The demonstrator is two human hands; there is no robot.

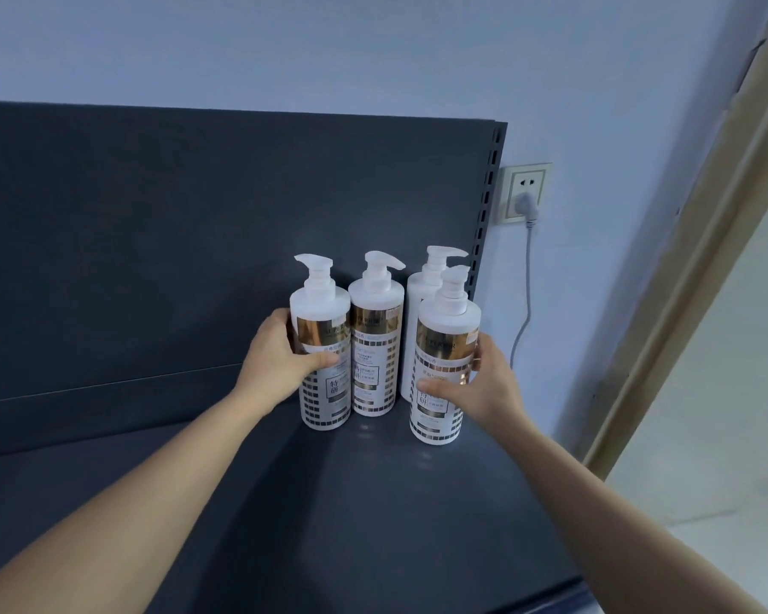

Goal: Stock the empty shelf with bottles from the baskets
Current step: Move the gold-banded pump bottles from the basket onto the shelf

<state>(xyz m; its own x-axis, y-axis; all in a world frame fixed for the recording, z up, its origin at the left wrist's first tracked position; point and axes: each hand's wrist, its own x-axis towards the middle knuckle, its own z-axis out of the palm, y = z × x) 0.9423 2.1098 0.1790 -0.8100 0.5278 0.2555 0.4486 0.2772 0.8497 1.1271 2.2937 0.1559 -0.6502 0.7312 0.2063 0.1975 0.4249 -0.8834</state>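
Dark shelf [240,502], back panel [151,237] behind it, slotted post [488,206] at the panel's right edge. Four white pump bottles stand upright on the shelf, all bunched near the post. The back bottle [417,299] is closest to the post, against the panel. The front bottle [446,347] is just forward of it and overlaps it in view; touching or not, can't tell. The second bottle [373,361] is next along, away from the post. The end bottle [324,405] is farthest from the post, just beside the second bottle, and looks to be touching it.

Left hand [273,352] grips the end bottle round its middle, fingers [324,360] curled, thumb across the label. Right hand [484,383] grips the front bottle the same way, thumb on the label, the other fingers round the post side.

Step, as I read it: setting two bottles down and squaring them up.
- Get both bases flat on the shelf before letting go, labels facing out.
- The end bottle sits a touch forward, so slide it back level with the second bottle.
- Keep the front bottle straight ahead of the back bottle so rows build away from the post.
- Open the fingers outward, with no sideways drag. These bottles are tall and narrow, so a nudge would likely tip a neighbour.
- The pump spouts point different ways; worth turning them alike.

Baskets not in view. A wall socket [524,192] with a plug in it sits beyond the post, no bearing on the job.
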